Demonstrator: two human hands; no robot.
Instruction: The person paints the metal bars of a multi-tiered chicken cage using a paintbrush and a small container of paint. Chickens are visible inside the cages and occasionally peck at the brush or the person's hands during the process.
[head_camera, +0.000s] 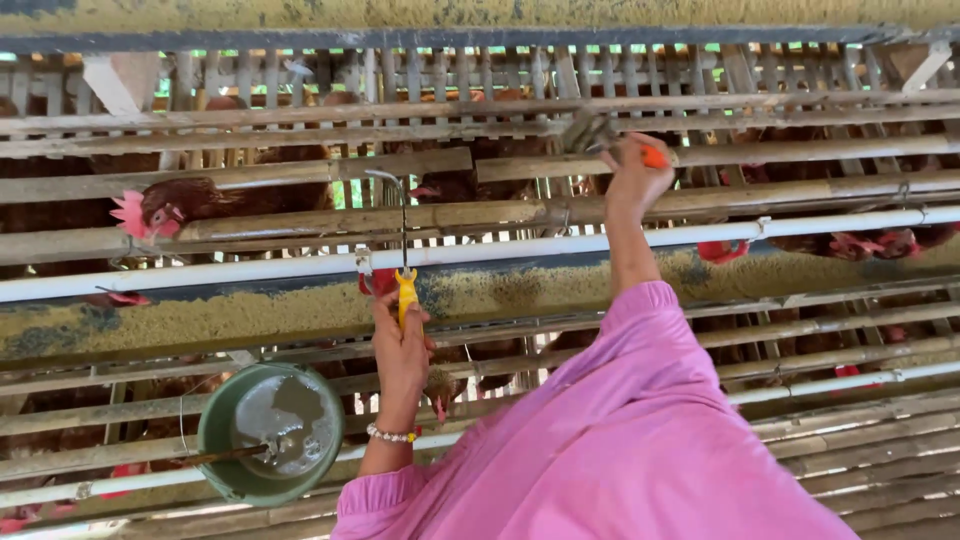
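Observation:
My left hand (400, 345) is closed around the yellow handle of a thin metal rod tool (404, 250), which stands upright with its hooked tip at the bamboo bars of the cage (300, 175). A bead bracelet sits on that wrist. My right hand (636, 178) is raised higher and to the right, gripping an orange-handled tool (652, 156). Its metal head (585, 131) is blurred against the upper bamboo rail. Both arms wear pink sleeves.
Brown hens stand behind the bars, one with a red comb (160, 210) poking out at the left. A long trough of yellowish feed (230, 318) and a white pipe (250, 272) run across. A green bucket (222, 415) hangs at the lower left.

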